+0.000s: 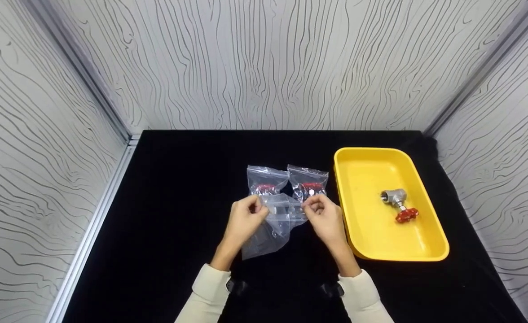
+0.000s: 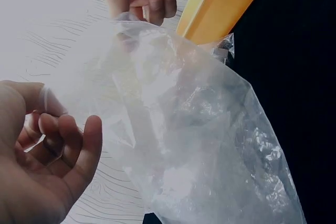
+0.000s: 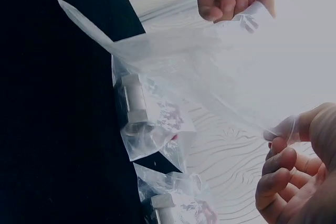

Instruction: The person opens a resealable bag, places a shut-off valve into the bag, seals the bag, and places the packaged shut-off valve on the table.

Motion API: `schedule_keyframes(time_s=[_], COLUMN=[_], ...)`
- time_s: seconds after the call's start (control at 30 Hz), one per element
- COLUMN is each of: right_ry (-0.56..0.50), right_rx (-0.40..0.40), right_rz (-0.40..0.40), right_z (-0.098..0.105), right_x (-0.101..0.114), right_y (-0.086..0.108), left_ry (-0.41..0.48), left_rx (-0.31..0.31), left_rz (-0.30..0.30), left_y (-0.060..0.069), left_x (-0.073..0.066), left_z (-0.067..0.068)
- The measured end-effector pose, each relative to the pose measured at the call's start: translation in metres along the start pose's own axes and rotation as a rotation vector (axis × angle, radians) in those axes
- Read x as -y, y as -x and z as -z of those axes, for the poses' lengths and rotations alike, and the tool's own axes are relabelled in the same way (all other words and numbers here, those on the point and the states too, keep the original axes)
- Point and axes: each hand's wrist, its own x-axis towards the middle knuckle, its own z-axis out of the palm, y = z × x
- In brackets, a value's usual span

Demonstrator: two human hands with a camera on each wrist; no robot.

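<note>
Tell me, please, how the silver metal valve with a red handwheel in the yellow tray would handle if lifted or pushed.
The valve looks like thick metal, so probably rigid and heavy for its size. Its rounded body could roll slightly, though the protruding handwheel would likely stop it.

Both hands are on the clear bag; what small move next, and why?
I'd probably have the right hand let go and reach for the loose valve in the yellow tray while the left hand holds the clear bag. Both hands pinch its edges, it looks empty, and two bagged valves already lie beyond it.
</note>
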Motion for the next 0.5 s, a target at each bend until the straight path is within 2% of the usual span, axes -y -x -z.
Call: schedule_keyframes(time_s=[0.2,0.5], right_ry=[-0.003,-0.034], right_rx=[0.034,0.118], right_rz=[0.003,0.027], right_z=[0.0009,-0.0015], right_x=[0.0005,0.0038], right_y=[-0.0004,0.0017], left_ry=[0.002,-0.025], left_rx=[0.002,0.078], left_rz=[-0.016,-0.061], left_y=[0.0,0.0019], left_x=[-0.0002,-0.0016], left_z=[-0.0009,-0.0045])
